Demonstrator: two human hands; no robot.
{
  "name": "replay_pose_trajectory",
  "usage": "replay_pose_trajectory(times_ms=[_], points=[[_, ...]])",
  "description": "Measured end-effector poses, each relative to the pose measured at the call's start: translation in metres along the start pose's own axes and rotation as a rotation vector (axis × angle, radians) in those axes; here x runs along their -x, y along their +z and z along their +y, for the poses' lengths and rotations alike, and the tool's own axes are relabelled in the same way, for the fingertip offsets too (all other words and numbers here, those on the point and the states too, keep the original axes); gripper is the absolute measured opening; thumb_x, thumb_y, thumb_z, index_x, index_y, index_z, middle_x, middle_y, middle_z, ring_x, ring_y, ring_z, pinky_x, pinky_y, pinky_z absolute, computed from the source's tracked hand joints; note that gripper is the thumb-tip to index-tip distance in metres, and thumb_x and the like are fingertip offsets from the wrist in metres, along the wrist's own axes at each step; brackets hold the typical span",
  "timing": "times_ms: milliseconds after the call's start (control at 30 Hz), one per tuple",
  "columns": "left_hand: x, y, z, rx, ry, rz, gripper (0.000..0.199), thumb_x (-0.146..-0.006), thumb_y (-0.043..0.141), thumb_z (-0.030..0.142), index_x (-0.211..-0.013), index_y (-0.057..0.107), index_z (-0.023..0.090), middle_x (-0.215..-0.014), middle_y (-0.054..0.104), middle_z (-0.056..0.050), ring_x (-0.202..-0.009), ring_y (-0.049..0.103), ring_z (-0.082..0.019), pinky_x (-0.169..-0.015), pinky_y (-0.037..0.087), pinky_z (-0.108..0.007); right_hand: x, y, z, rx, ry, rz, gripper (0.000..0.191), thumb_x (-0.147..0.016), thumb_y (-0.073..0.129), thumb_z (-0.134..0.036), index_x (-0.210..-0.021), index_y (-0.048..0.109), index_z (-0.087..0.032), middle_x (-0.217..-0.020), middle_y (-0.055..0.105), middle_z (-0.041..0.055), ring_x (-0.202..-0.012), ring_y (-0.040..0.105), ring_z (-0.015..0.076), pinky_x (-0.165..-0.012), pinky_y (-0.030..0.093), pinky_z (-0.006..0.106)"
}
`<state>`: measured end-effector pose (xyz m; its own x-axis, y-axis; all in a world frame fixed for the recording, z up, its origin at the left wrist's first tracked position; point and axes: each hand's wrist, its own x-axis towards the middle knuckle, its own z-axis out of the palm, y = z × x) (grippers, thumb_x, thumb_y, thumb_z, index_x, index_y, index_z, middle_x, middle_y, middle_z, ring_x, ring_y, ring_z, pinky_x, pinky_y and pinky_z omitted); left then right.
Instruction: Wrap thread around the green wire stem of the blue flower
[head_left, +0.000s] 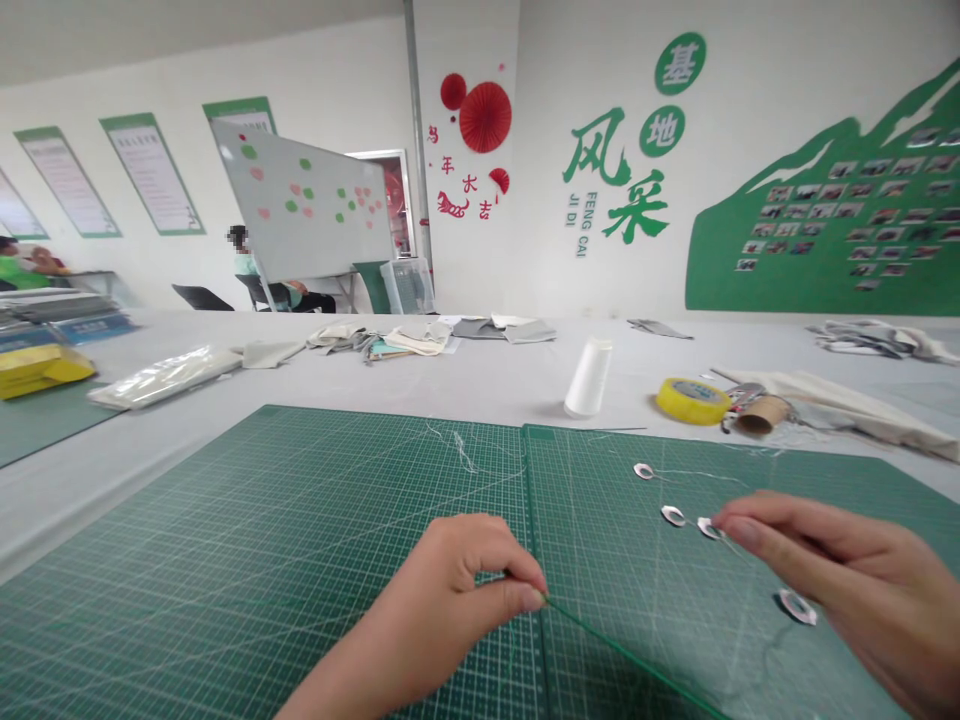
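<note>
Above the green cutting mats, my left hand (491,575) is closed, thumb and forefinger pinching the end of a thin green cord (622,650). The cord runs down to the right and leaves the bottom of the view. My right hand (832,570) is closed too, its fingertips at the edge of a small pale ring (709,528) with a fine thread on it. Nearby are another ring (673,516), a ring with a trailing thread (643,471) farther off, and a ring (796,607) close to my right hand.
Loose white threads (465,455) lie on the left mat (300,520). Behind the mats stand a white thread cone (589,378), a yellow tape roll (693,400) and a cardboard tube (761,414). Fabric pieces (420,340) and a plastic-wrapped pack (169,376) lie farther back. People sit beyond the table.
</note>
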<state>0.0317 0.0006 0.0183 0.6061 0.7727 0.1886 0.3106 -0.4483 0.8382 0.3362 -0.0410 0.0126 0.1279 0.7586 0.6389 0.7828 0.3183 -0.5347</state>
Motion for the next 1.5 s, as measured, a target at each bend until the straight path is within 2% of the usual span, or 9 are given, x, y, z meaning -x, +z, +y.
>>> replay_pose_trajectory(times_ms=[100,233,333,467,567,700,867,1133,1500], points=[[-0.001,-0.001,0.001,0.15,-0.103,0.041,0.011,-0.08,0.067,0.017,-0.071,0.072,0.019,-0.074,0.066,0.002,-0.073,0.059,-0.013,-0.072,0.042,-0.025,0.006,0.02,0.021,-0.095,0.238,-0.182,0.03,-0.079,0.064,-0.054,-0.077,0.077,-0.026,-0.064,0.073,0.0011,-0.056,0.068,0.0203,-0.046,0.053,0.026],[-0.003,0.001,0.0,0.26,-0.213,0.088,0.01,-0.079,0.067,0.019,-0.069,0.071,0.019,-0.071,0.066,0.002,-0.072,0.058,-0.013,-0.071,0.041,-0.025,0.017,0.047,0.031,0.026,0.092,-0.241,0.027,-0.082,0.063,-0.048,-0.087,0.077,-0.026,-0.081,0.074,0.0057,-0.076,0.068,0.0269,-0.068,0.057,0.04],[-0.003,0.005,0.001,0.31,-0.241,0.092,0.011,-0.077,0.067,0.02,-0.067,0.07,0.018,-0.068,0.065,0.002,-0.07,0.057,-0.013,-0.069,0.041,-0.025,0.02,0.06,0.004,0.03,-0.09,-0.151,0.039,-0.084,0.064,-0.037,-0.122,0.065,-0.029,-0.129,0.062,0.0084,-0.121,0.052,0.0344,-0.103,0.037,0.059],[-0.002,0.008,-0.001,0.389,-0.246,0.061,0.009,-0.075,0.067,0.02,-0.067,0.07,0.017,-0.065,0.063,0.002,-0.068,0.055,-0.013,-0.069,0.04,-0.026,0.029,0.078,-0.052,-0.327,-0.117,-0.342,0.062,-0.082,0.051,-0.01,-0.138,0.048,-0.036,-0.143,0.051,0.0018,-0.134,0.041,0.026,-0.108,0.037,0.051],[-0.002,0.009,-0.002,0.451,-0.246,0.062,0.01,-0.074,0.066,0.02,-0.066,0.069,0.016,-0.064,0.061,0.002,-0.067,0.053,-0.013,-0.068,0.039,-0.026,0.037,0.093,-0.076,-0.655,0.043,-0.426,0.062,-0.076,0.048,-0.006,-0.128,0.053,-0.039,-0.126,0.063,-0.0008,-0.114,0.061,0.0207,-0.093,0.052,0.038],[-0.003,0.009,0.0,0.4,-0.266,0.095,0.01,-0.074,0.065,0.02,-0.067,0.07,0.016,-0.066,0.062,0.001,-0.068,0.053,-0.014,-0.068,0.04,-0.026,0.042,0.101,-0.08,-0.708,0.309,-0.344,0.026,-0.084,0.056,-0.023,-0.107,0.064,-0.033,-0.093,0.068,-0.0004,-0.08,0.066,0.0176,-0.065,0.055,0.029],[-0.001,0.013,0.002,0.267,-0.251,0.133,0.011,-0.077,0.065,0.019,-0.068,0.071,0.017,-0.068,0.063,0.001,-0.069,0.055,-0.014,-0.067,0.04,-0.026,0.039,0.097,-0.076,-0.56,0.247,-0.322,0.013,-0.086,0.061,-0.032,-0.079,0.071,-0.027,-0.067,0.061,-0.0021,-0.063,0.055,0.0151,-0.056,0.043,0.026],[0.003,0.021,0.001,-0.078,-0.036,0.224,0.015,-0.084,0.06,0.015,-0.074,0.071,0.02,-0.071,0.064,0.001,-0.071,0.057,-0.014,-0.069,0.039,-0.027,0.042,0.095,-0.072,-0.63,0.306,-0.384,0.017,-0.089,0.06,-0.037,-0.084,0.073,-0.027,-0.07,0.057,-0.0015,-0.065,0.051,0.0156,-0.056,0.04,0.026],[0.003,0.023,0.0,-0.065,0.03,0.228,0.013,-0.087,0.054,0.014,-0.078,0.063,0.019,-0.091,0.064,-0.002,-0.087,0.057,-0.016,-0.078,0.04,-0.029,0.041,0.094,-0.075,-0.649,0.337,-0.361,0.016,-0.088,0.06,-0.035,-0.081,0.073,-0.027,-0.07,0.057,-0.0011,-0.067,0.053,0.0165,-0.055,0.038,0.026]])
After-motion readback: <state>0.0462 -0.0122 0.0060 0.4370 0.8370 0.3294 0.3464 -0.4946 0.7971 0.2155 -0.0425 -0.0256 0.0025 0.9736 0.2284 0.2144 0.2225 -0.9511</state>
